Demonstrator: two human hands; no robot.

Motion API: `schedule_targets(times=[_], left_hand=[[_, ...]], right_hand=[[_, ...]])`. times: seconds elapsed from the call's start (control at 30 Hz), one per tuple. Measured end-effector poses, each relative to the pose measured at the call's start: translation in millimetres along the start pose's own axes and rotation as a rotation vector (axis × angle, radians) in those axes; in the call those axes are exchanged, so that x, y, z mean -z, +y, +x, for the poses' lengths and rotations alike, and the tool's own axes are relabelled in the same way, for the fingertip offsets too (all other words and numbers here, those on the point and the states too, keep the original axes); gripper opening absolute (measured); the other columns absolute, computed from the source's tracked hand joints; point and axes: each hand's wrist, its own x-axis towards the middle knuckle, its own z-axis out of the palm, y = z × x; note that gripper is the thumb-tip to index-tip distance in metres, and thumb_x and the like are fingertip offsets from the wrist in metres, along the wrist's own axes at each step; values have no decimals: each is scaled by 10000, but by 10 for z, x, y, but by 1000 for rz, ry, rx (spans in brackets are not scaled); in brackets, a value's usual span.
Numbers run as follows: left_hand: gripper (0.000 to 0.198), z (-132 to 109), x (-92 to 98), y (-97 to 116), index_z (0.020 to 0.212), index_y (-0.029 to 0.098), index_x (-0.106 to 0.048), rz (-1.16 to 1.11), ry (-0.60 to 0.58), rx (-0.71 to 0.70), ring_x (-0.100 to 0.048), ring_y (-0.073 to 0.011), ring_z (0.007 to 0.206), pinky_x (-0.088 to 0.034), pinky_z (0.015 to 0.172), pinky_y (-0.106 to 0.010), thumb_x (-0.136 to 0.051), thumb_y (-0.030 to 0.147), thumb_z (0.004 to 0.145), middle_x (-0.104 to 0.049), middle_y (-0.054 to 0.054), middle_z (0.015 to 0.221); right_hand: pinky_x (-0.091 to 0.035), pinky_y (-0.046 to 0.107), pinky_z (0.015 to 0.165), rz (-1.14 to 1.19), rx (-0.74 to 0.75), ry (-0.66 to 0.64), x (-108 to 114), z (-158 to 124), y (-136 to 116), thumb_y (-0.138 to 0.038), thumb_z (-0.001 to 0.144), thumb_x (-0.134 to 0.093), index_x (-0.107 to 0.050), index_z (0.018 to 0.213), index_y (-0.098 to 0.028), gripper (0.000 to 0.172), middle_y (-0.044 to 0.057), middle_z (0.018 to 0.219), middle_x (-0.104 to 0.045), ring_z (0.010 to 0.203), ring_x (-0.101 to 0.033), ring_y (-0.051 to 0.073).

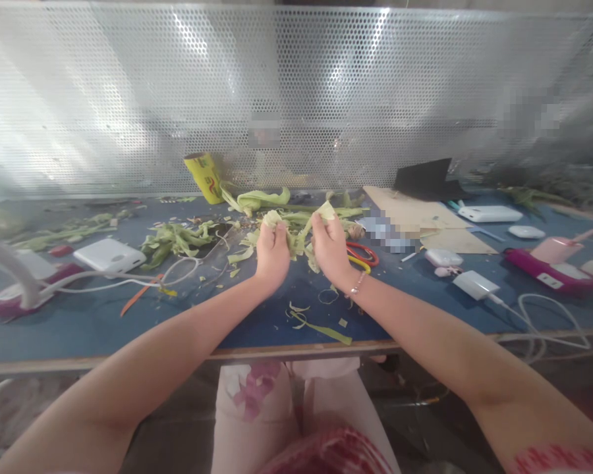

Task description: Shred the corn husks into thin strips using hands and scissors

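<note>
Over the middle of the blue table, my left hand (273,255) is closed, with a crumpled pale green leaf (272,218) sticking out at its thumb. My right hand (333,245), a bracelet at its wrist, is closed on a folded pale green leaf strip (327,210). The hands are a short way apart, and more leafy bits show between them. Behind them lies a heap of long green leaves (261,199). Loose leaf scraps and a thin green strip (330,332) are scattered nearer the front edge.
Left are a yellow tube (205,178), a leaf pile (175,242), a white power bank (109,255) with cable, and an orange strip (139,296). Right are red-handled scissors (363,253), cardboard (415,209), a white charger (476,285) and a purple power strip (548,273). A perforated metal screen (143,99) stands behind.
</note>
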Motion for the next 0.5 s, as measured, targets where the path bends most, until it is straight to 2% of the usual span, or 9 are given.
schedule_targets(times=[0.1, 0.3, 0.5], left_hand=[[224, 10, 17, -46, 851, 215, -518, 22, -2, 35, -527, -146, 680, -450, 643, -300, -413, 411, 879, -505, -7, 697], [197, 24, 56, -35, 806, 218, -484, 102, -12, 52, -456, -121, 564, -394, 583, -289, -457, 404, 862, -472, 20, 648], [185, 24, 51, 0, 828, 215, -501, 61, -54, 49, -460, -120, 588, -393, 603, -281, -452, 389, 868, -478, 14, 671]], right_hand=[[-307, 238, 480, -17, -7, -8, 9, 14, 35, -507, 879, -395, -455, 833, -233, 284, -60, 556, -337, 494, -365, 100], [-294, 228, 467, 23, -136, -145, 24, -5, 12, -505, 837, -458, -369, 634, -216, 364, -65, 510, -344, 477, -348, 86], [-276, 223, 463, -7, -140, -175, 22, 4, 13, -485, 792, -522, -475, 611, -183, 356, -57, 513, -382, 485, -345, 79]])
